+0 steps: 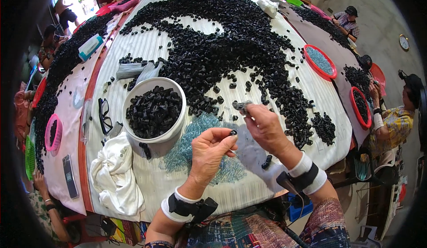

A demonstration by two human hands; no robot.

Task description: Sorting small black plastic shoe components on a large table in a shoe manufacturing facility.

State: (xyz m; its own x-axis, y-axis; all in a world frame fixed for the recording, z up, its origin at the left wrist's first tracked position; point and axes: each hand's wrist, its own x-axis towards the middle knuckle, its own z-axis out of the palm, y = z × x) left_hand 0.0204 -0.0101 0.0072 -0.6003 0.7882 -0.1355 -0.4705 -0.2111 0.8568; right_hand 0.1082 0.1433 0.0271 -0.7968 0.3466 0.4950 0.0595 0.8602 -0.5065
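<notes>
My left hand (pixel 212 152) pinches a small black plastic piece (pixel 233 133) between thumb and forefinger above a patch of small clear blue beads (pixel 195 132). Just to its right, my right hand (pixel 267 128) grips a grey-and-clear bit (pixel 242 106) at its fingertips. A white bucket (pixel 174 130) full of black plastic pieces stands to the left of my left hand. A huge heap of the same black pieces (pixel 222 39) covers the white corrugated table (pixel 147 43) beyond both hands. One loose black piece (pixel 267 161) lies under my right wrist.
Black-framed glasses (pixel 104 116) and a crumpled white cloth (pixel 115 177) lie left of the bucket. A red tray of blue beads (pixel 319 61) sits at the far right. Other people work at neighbouring tables on the left and right, with red and pink baskets.
</notes>
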